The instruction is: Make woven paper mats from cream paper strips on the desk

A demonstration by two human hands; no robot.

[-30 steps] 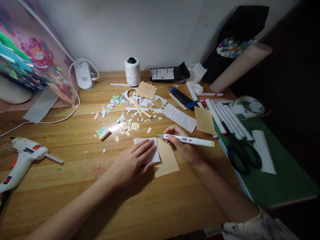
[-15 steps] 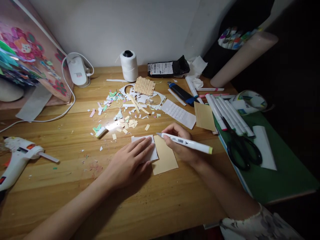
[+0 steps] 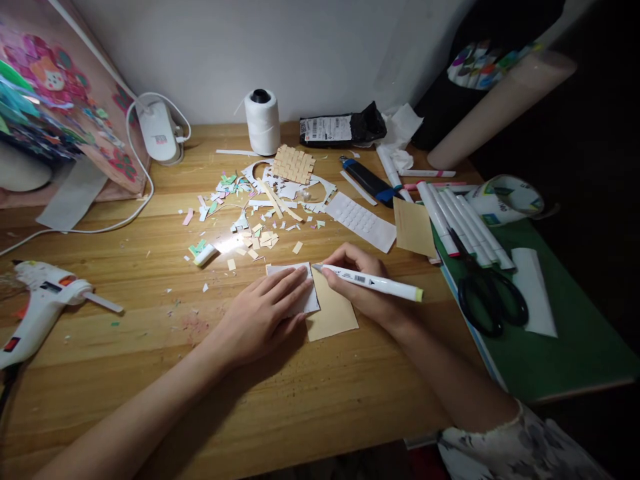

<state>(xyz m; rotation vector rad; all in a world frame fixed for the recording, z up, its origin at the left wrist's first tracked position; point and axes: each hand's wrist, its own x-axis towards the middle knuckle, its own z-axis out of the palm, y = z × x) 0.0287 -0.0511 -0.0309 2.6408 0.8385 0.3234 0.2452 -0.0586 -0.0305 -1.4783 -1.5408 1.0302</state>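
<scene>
My left hand point(image 3: 267, 307) lies flat with its fingers stretched over a white card point(image 3: 311, 301), pressing it onto a tan piece of card point(image 3: 333, 310) on the wooden table. Part of the white card is hidden under the fingers. My right hand point(image 3: 357, 280) grips a white marker pen point(image 3: 387, 285) with a yellow-green end. The marker's tip is close to the white card's right edge, near its top corner; whether it touches the tan card I cannot tell.
Paper scraps point(image 3: 260, 240) are strewn beyond my hands, near a woven tan square point(image 3: 294, 165) and a thread spool point(image 3: 263, 123). A glue gun point(image 3: 45, 300) lies at left. Black scissors point(image 3: 493, 300), several markers point(image 3: 467, 223) and a blue-black cutter point(image 3: 370, 181) are at right.
The whole view has shifted slightly, with things appearing a little higher and further right. Both hands keep their hold, and the marker tip stays near the white card's top right corner.
</scene>
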